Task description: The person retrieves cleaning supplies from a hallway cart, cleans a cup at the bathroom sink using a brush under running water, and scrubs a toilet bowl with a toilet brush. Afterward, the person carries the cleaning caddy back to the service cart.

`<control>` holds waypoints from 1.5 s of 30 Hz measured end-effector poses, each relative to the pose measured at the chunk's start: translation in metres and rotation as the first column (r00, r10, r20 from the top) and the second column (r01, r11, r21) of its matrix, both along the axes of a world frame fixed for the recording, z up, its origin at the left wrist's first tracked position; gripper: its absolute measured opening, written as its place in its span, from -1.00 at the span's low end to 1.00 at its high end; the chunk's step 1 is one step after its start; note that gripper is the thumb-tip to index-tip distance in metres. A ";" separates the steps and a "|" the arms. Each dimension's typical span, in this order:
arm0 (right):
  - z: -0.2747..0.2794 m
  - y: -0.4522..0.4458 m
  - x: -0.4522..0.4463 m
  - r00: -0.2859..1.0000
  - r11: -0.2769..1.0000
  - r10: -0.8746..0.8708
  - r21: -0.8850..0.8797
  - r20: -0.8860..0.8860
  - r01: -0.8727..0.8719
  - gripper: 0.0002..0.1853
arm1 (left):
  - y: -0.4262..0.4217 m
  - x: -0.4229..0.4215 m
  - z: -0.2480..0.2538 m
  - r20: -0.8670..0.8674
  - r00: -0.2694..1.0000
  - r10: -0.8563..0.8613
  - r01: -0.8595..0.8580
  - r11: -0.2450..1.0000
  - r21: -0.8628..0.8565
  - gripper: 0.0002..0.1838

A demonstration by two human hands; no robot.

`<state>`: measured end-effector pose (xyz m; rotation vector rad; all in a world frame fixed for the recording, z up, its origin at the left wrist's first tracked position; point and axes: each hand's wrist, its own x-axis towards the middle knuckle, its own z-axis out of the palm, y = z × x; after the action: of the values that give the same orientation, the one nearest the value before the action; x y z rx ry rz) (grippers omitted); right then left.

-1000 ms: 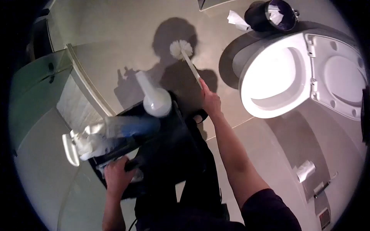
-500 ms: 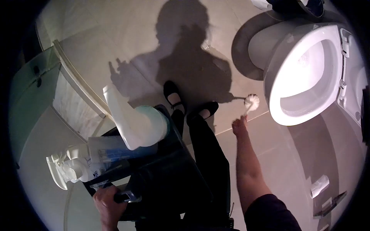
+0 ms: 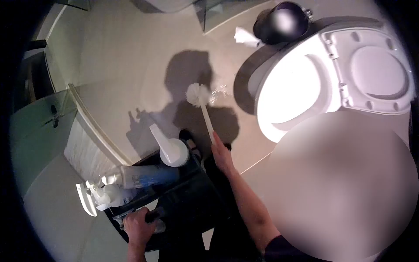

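Observation:
My right hand (image 3: 221, 153) is closed round the handle of a white toilet brush (image 3: 206, 118). Its round bristle head is raised above the floor, left of the toilet (image 3: 283, 130). At lower left, my left hand (image 3: 139, 225) grips the handle of a black caddy (image 3: 192, 196). Upright or leaning inside the caddy are a white spray bottle (image 3: 111, 196), a clear bottle with a blue label (image 3: 152, 176) and a white container with a long angled spout (image 3: 175, 153). The toilet's lid and seat are raised, and its bowl is overexposed by bright light.
A shiny black bin (image 3: 279, 24) stands behind the toilet, with crumpled white paper (image 3: 246, 37) beside it. A wet patch (image 3: 220, 92) glints on the tiled floor (image 3: 118, 56). Glass panels (image 3: 37, 126) and a raised sill (image 3: 98, 126) are at left. A blur covers the lower right.
My right hand has moved left and lifted the brush, swinging its head away from beside the toilet. My view has shifted, bringing the bin and the raised lid into sight.

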<state>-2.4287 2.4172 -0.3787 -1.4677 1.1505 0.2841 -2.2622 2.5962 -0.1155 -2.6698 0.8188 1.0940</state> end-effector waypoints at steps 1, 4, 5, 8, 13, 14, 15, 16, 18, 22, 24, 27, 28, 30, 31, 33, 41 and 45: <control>0.050 -0.012 -0.009 0.998 0.997 -0.049 0.054 -0.033 0.051 -0.47 | 0.002 0.000 0.000 0.001 1.000 0.001 -0.001 1.000 0.007 -0.76; 0.124 -0.028 -0.063 0.984 0.917 -0.112 -0.367 0.136 0.155 -0.49 | 0.004 0.001 0.004 0.034 0.999 0.001 -0.002 1.000 0.011 -0.75; 0.157 -0.024 -0.088 0.974 0.871 -0.182 -0.438 0.134 0.222 -0.48 | 0.002 0.001 0.009 0.030 0.999 -0.016 0.016 1.000 -0.001 -0.74; 0.201 -0.057 -0.106 0.875 0.702 -0.483 -0.589 0.019 0.400 -0.50 | 0.015 -0.010 0.002 0.069 0.995 -0.065 0.073 0.990 -0.118 -0.68; 0.134 -0.111 -0.134 0.825 0.940 -0.268 0.053 -0.498 0.338 -0.48 | 0.026 -0.011 -0.013 0.145 0.984 -0.099 0.128 0.971 -0.203 -0.61; 0.155 -0.115 -0.138 0.819 0.928 -0.333 -0.009 -0.467 0.372 -0.48 | 0.033 -0.007 -0.017 0.130 0.984 -0.124 0.150 0.964 -0.218 -0.60; 0.167 -0.120 -0.141 0.821 0.920 -0.365 -0.032 -0.439 0.392 -0.47 | 0.036 -0.003 -0.017 0.135 0.984 -0.115 0.142 0.967 -0.210 -0.59; 0.178 -0.125 -0.145 0.820 0.908 -0.399 -0.052 -0.411 0.416 -0.47 | 0.034 -0.003 -0.016 0.139 0.984 -0.111 0.138 0.970 -0.201 -0.59; 0.205 -0.109 -0.150 0.774 0.821 -0.571 -0.175 -0.276 0.543 -0.47 | 0.045 0.005 -0.024 0.121 0.987 -0.105 0.133 0.960 -0.248 -0.57; 0.263 -0.084 -0.176 0.837 0.827 -0.546 -0.182 -0.038 0.532 -0.47 | 0.025 0.005 0.002 0.096 0.990 -0.103 0.125 0.957 -0.263 -0.56; 0.317 -0.075 -0.183 0.919 0.918 -0.393 -0.063 -0.006 0.392 -0.47 | 0.024 0.011 0.006 0.072 0.992 -0.104 0.120 0.952 -0.282 -0.56; 0.399 -0.076 -0.191 0.997 0.975 -0.080 0.210 0.014 0.076 -0.47 | 0.027 0.018 -0.004 0.035 0.993 -0.110 0.115 0.942 -0.316 -0.56; 0.410 -0.078 -0.187 0.996 0.968 0.084 0.235 0.020 -0.087 -0.47 | 0.030 0.021 -0.010 0.039 0.993 -0.112 0.119 0.933 -0.340 -0.56; 0.404 -0.076 -0.173 0.938 0.922 0.336 0.175 0.084 -0.346 -0.48 | 0.033 0.024 -0.019 0.055 0.991 -0.120 0.132 0.915 -0.382 -0.57; 0.392 -0.070 -0.160 0.896 0.895 0.426 0.086 0.127 -0.438 -0.48 | 0.031 0.020 -0.015 0.070 0.989 -0.131 0.148 0.920 -0.364 -0.57; 0.381 -0.064 -0.132 0.934 0.926 0.299 0.176 0.195 -0.333 -0.47 | 0.024 0.016 -0.006 0.111 0.982 -0.154 0.182 0.929 -0.323 -0.57; 0.271 -0.159 -0.341 0.673 0.213 -0.718 -0.977 -0.177 -0.030 -0.42 | 0.018 -0.008 0.010 0.078 0.991 -0.105 0.129 0.877 -0.463 -0.71; 0.273 -0.197 -0.440 0.285 0.259 -0.940 -0.936 -0.188 0.240 -0.25 | 0.008 -0.024 0.012 0.048 0.999 0.001 0.024 0.864 -0.502 -0.73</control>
<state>-2.8690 2.2207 -0.1059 -1.3147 2.8694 -0.3945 -2.2862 2.6042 -0.1039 -3.0816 1.2612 0.9045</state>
